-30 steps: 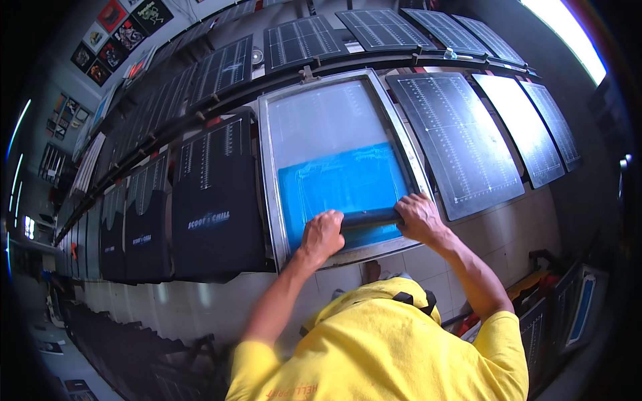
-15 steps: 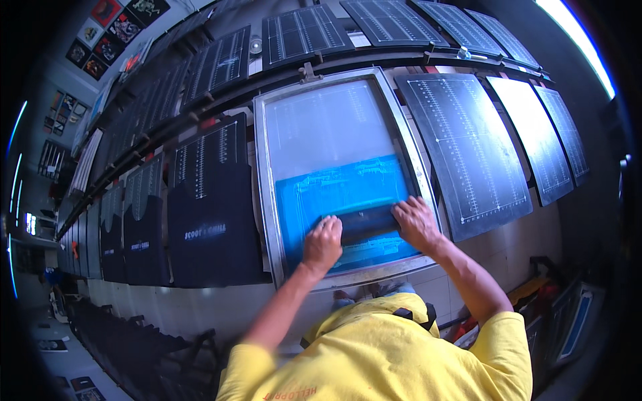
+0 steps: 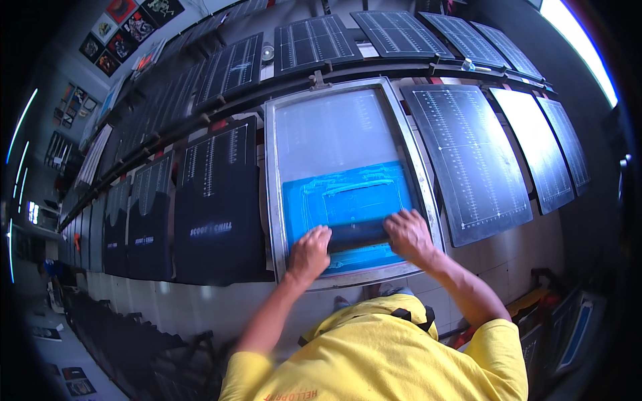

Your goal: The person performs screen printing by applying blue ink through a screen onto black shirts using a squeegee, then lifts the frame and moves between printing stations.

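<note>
A long run of gridded print pallets (image 3: pixel 468 160) stretches across the room, and a person in a yellow T-shirt (image 3: pixel 401 354) stands at its near side. One aluminium-coloured screen frame (image 3: pixel 274 187) lies in front of them, between a pallet dressed in a dark garment (image 3: pixel 217 257) on the left and a bare pallet on the right. Within the frame, the far part of the mesh (image 3: pixel 334 137) is pale, while the near part carries a wet-looking blue area (image 3: pixel 304 207). The dark squeegee (image 3: pixel 354 232) lies across that blue area, nearer the person than the mesh's middle. Compared with a second ago, it sits a little further left inside the frame, and both hands have gone with it. The left hand (image 3: pixel 309 254) has its fingers wrapped over the squeegee's left end; the right hand (image 3: pixel 409 235) grasps the other end, fingers curled over the top. A thin bright ridge (image 3: pixel 361 188) stands out on the blue just beyond the squeegee. The shift suggests the blade is being worked over the colour, not parked.
</note>
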Demonstrator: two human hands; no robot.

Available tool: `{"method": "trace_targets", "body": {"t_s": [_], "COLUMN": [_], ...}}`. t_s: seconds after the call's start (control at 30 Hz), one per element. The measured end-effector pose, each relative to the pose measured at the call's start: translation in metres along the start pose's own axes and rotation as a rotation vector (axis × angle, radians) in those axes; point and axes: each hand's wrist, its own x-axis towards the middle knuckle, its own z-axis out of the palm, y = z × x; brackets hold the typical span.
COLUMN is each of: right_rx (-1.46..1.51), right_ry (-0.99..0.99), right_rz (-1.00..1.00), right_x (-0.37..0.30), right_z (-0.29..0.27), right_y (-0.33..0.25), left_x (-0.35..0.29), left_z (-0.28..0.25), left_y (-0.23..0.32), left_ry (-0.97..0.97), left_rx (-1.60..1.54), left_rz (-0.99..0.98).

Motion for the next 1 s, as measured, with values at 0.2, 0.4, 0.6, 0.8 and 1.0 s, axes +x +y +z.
{"method": "trace_targets", "body": {"t_s": [0.2,0.4,0.6,0.8,1.0], "right_rx": [0.066,0.041,0.021,0.062,0.093], "right_ry": [0.011,0.03,0.019,-0.027,0.015], "right_rz": [-0.022,0.036,0.064,0.064,0.029], "right_x": [-0.032,0.034,0.095,0.06,-0.039], "right_z": [0.02,0.035,0.032,0.009,-0.006], "right_y": [-0.031,-0.005,0.029,0.023,-0.007], "left_x": [-0.044,0.022,0.086,0.054,-0.021], "left_z": [0.014,0.023,0.012,0.003,0.013], "left_y": [-0.001,-0.055,-0.086,-0.045,0.029], "left_ry": [0.022,0.094,0.019,-0.043,-0.034], "left_rx": [0.008,-0.003,-0.032,-0.02,-0.047], "left_rz": [-0.005,0.076,0.013,-0.037,-0.033]}}
